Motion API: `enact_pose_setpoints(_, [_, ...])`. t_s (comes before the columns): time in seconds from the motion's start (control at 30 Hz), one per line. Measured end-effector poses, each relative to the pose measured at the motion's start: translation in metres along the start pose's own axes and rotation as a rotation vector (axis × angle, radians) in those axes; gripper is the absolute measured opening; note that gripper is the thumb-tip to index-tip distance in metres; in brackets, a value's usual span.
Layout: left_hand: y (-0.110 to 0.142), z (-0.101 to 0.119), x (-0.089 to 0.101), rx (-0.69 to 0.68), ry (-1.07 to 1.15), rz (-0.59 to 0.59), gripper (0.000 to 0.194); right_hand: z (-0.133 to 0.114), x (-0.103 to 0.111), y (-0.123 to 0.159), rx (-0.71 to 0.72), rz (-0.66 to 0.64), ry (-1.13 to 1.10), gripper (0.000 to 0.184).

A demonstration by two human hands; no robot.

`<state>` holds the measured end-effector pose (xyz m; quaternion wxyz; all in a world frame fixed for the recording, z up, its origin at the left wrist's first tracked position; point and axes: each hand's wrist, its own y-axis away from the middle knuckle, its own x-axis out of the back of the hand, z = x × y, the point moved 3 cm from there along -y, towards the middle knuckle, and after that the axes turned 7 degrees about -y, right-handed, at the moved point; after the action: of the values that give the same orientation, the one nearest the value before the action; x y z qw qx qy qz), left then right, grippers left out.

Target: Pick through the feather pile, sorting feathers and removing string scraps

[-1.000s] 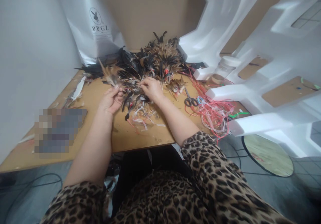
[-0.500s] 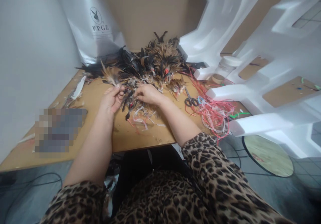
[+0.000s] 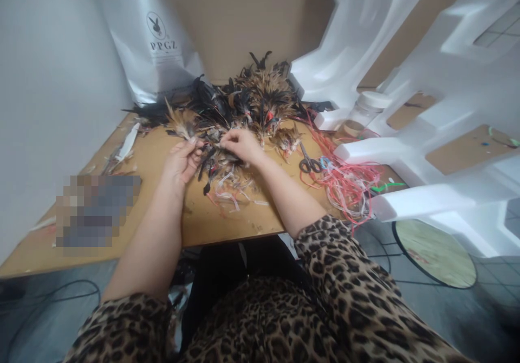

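Between the thumb and fingers of my left hand (image 3: 183,160) is a small bunch of brown feathers (image 3: 182,123), its tips pointing up and away from me. My right hand (image 3: 242,145) is closed in a pinch just to the right, over a loose heap of small dark and grey feathers (image 3: 213,165). What looks like a small feather is at its fingertips, partly hidden by the fingers. Behind both hands lies a large pile of black and brown feather bunches (image 3: 268,89). One more small feather bunch (image 3: 287,140) rests to the right of my right hand.
Black-handled scissors (image 3: 310,164) lie right of the hands, beside tangled pink and white strings (image 3: 349,184). White foam pieces (image 3: 414,195) and a lidded clear jar (image 3: 368,108) crowd the right. A silver bag (image 3: 162,76) stands behind the wooden table (image 3: 227,227); a blurred-out flat object (image 3: 99,211) lies left.
My right hand has lifted slightly up and away from the feather heap, its fingers now pinched closer together. My left hand stays nearly in place with its feather bunch.
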<state>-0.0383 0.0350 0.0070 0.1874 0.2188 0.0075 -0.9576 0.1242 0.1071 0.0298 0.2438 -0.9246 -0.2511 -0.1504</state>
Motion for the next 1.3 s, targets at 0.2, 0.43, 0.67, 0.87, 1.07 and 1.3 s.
enact_pose_setpoints(0.2, [0.002,-0.002,-0.002,0.035,-0.019,-0.023,0.007,0.015,0.01,-0.004,-0.339,0.233,-0.632,0.013])
enact_pose_setpoints(0.43, [0.002,-0.002,-0.003,0.035,-0.022,-0.027,0.007,0.008,0.015,-0.003,-0.024,-0.04,-0.127,0.011])
enact_pose_setpoints(0.67, [0.003,-0.002,-0.003,0.047,-0.026,-0.018,0.006,-0.013,0.002,0.013,0.143,-0.331,0.545,0.025])
enact_pose_setpoints(0.87, [0.002,-0.002,-0.003,0.049,-0.028,-0.026,0.006,-0.008,-0.003,0.008,0.15,-0.107,0.427,0.015])
enact_pose_setpoints(1.07, [0.003,-0.003,-0.005,0.078,-0.019,-0.034,0.004,0.005,0.011,-0.004,-0.026,0.133,-0.121,0.021])
enact_pose_setpoints(1.3, [0.0,-0.005,-0.001,0.058,-0.01,-0.049,0.004,-0.009,0.0,0.009,0.16,-0.28,0.317,0.025])
